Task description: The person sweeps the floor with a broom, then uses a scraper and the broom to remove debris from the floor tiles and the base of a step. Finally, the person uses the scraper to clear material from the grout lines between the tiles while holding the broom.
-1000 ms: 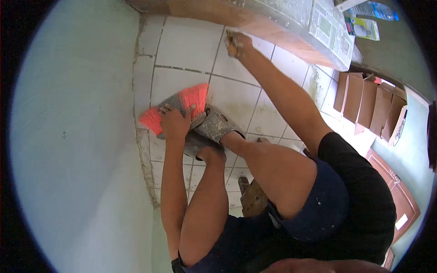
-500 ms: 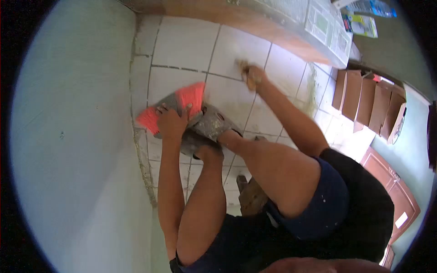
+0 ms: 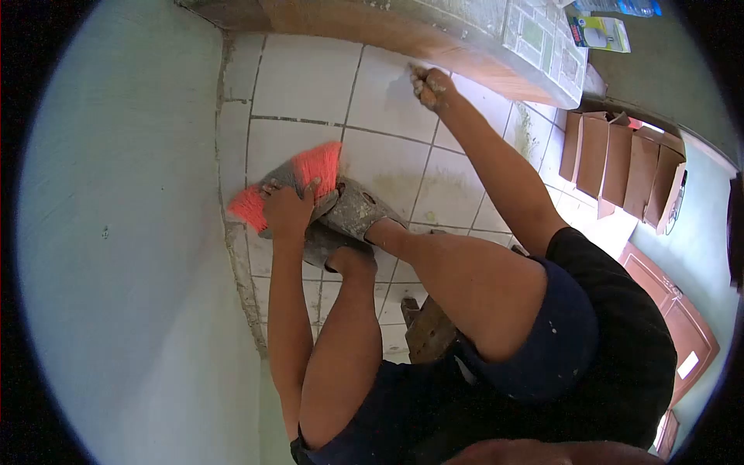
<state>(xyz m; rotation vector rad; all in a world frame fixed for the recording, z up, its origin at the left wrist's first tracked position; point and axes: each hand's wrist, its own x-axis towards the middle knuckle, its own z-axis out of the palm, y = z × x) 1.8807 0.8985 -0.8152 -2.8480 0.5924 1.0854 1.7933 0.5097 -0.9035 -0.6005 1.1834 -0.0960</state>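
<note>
My left hand (image 3: 287, 211) is closed on a broom head (image 3: 319, 166) with pink and grey bristles, low over the tiled floor by the left wall. The broom head lies just in front of my worn, dusty shoes (image 3: 358, 209). My right hand (image 3: 435, 91) is out ahead, low over a white tile near the foot of the raised ledge. Its fingers, smeared with pale dust, are curled closed; what they hold, if anything, is mostly hidden and too small to name.
White floor tiles (image 3: 306, 74) have dark grout lines and dusty smears. A ledge (image 3: 457, 39) runs along the far side, with a package (image 3: 604, 35) and a plastic bottle (image 3: 620, 7) beyond. Cardboard (image 3: 620, 167) stands at right. A wooden stool (image 3: 431, 335) is beneath me.
My right hand has moved forward across the tiles, closer to the ledge. My left hand and the broom head have hardly moved; the view has shifted slightly.
</note>
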